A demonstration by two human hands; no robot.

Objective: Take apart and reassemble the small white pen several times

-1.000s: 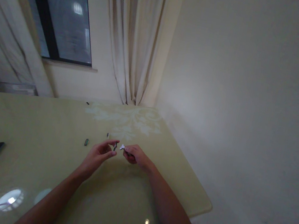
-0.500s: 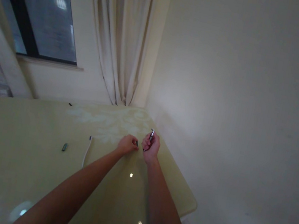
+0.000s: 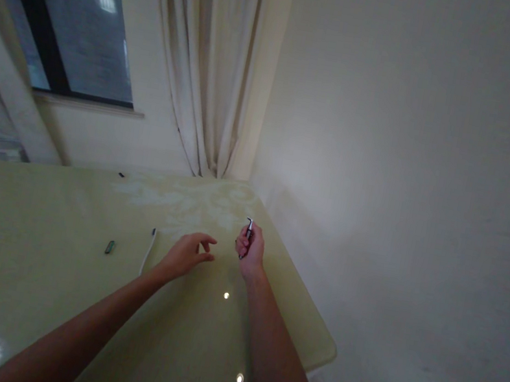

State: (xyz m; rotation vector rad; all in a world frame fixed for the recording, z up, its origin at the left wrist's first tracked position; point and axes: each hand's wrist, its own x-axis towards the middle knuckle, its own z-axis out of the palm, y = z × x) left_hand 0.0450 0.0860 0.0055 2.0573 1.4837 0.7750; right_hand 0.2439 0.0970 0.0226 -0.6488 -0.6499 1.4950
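My right hand [image 3: 251, 251] is closed in a fist around a slim dark tool with a bent, shiny metal tip [image 3: 249, 229]; its exact kind is unclear. A small dark bit shows at the left side of that fist, too small to name. To the left, my left hand [image 3: 189, 252] hovers over the table with its thumb and fingers apart and nothing between them. Behind the left wrist lies a thin white cable with a dark end [image 3: 148, 251]. Farther left is a small dark rectangular piece with a greenish face [image 3: 109, 248].
The pale yellow-green glossy table [image 3: 188, 344] meets the wall on the right. A tiny dark object [image 3: 121, 174] lies near its far edge. Beige curtains [image 3: 208, 64] hang behind it, beside a dark-framed window [image 3: 83, 16].
My left hand has let go of the small dark piece it pinched and moved left, its fingers opening. My right hand, still around the tool, has shifted slightly left.
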